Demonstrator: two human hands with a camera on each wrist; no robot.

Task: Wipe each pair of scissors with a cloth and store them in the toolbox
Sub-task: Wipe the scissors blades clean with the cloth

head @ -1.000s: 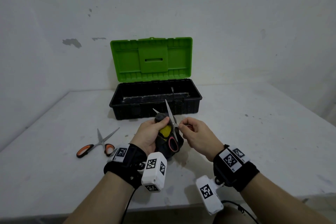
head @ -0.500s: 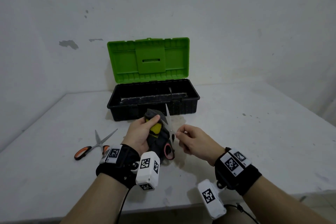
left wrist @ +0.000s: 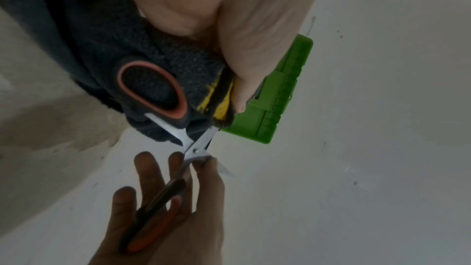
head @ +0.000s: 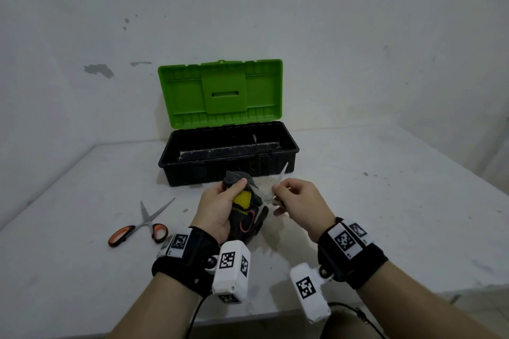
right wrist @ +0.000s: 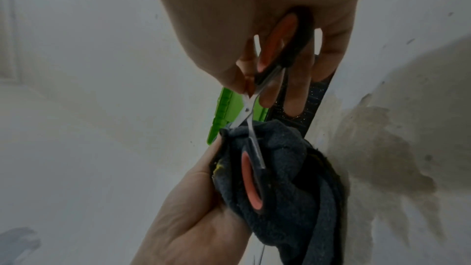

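Scissors opened in cloth (head view: second pair)

The white table bears an open toolbox and spare scissors.

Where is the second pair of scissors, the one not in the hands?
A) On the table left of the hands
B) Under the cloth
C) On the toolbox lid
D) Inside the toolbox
A: the orange-handled scissors lie open on the table, apart from the toolbox.
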